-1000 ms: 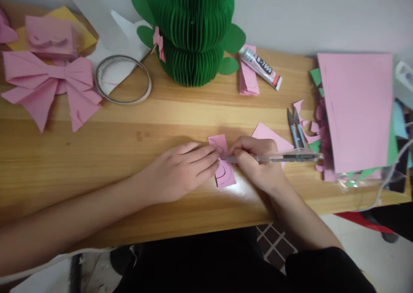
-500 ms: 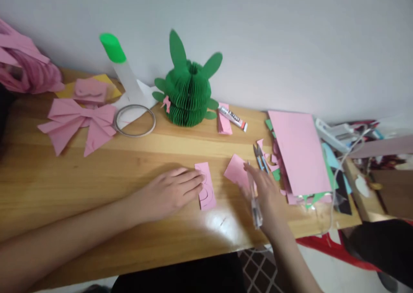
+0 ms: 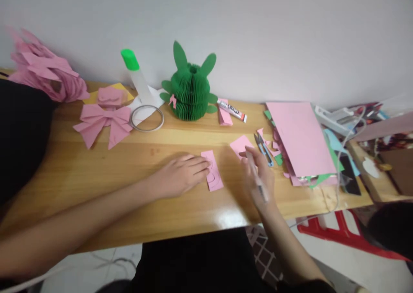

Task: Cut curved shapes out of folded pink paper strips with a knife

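Under the fingers (image 3: 199,169) of the left hand (image 3: 185,174), on the counter (image 3: 187,144), lies a pink strip (image 3: 215,178) of paper marked with dark curved lines. Its long axis runs from the far side toward the person, the near end slanting a little to the right. The left hand is the nearer one: it comes in from the left and touches the strip across its left long edge, its grip flattened out and pinching nothing that shows. The strip's right long edge and near end are uncovered.

To the right, apart from the strip, is the right hand (image 3: 261,179), its grip narrowed on a pen (image 3: 257,175) that lies back toward the wrist (blurred, so I cannot tell which end is the tip). A band of wood separates this hand from the strip, and another runs between the strip's near end and the counter's front edge. Just past the right hand is a pink square (image 3: 239,144), with small snips (image 3: 263,149) just beside it; farther right, a large pink sheet (image 3: 297,138) bounds that side. Toward the back, well apart from both hands, stands a green paper figure (image 3: 191,95).
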`<state>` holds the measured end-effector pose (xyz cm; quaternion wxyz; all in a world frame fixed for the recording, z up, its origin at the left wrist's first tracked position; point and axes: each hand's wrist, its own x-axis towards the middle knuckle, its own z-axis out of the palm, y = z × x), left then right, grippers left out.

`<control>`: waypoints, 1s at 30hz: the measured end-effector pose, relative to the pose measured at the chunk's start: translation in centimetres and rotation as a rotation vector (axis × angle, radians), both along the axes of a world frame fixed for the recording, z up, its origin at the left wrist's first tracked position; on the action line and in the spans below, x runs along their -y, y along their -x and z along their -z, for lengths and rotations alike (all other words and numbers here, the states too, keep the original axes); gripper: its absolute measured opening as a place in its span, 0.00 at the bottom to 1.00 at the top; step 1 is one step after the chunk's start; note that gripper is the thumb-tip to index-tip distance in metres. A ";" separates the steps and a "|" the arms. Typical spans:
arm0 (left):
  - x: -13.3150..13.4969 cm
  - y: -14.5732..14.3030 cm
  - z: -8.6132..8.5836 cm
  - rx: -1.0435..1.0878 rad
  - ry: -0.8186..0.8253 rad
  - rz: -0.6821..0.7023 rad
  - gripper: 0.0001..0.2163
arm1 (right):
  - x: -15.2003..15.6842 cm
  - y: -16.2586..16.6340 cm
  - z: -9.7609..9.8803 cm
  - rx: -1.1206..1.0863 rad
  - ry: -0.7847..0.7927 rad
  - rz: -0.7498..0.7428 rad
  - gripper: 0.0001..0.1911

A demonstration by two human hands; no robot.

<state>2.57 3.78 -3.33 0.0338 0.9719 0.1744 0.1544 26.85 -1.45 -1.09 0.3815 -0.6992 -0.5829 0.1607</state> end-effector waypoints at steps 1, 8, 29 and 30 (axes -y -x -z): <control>-0.1 0.0 0.0 -0.010 -0.002 0.006 0.13 | 0.0 0.4 -0.4 -0.109 0.011 0.003 0.19; -0.1 -0.2 -0.1 0.001 0.012 -0.007 0.14 | 0.1 2.9 0.4 -0.512 0.166 -0.111 0.20; 0.0 -0.2 -0.6 0.084 -0.033 -0.030 0.15 | 1.0 3.4 1.8 -0.532 0.195 -0.182 0.14; 0.0 -0.2 -0.6 0.080 -0.030 -0.040 0.15 | 1.0 3.5 1.8 -0.533 0.190 -0.185 0.14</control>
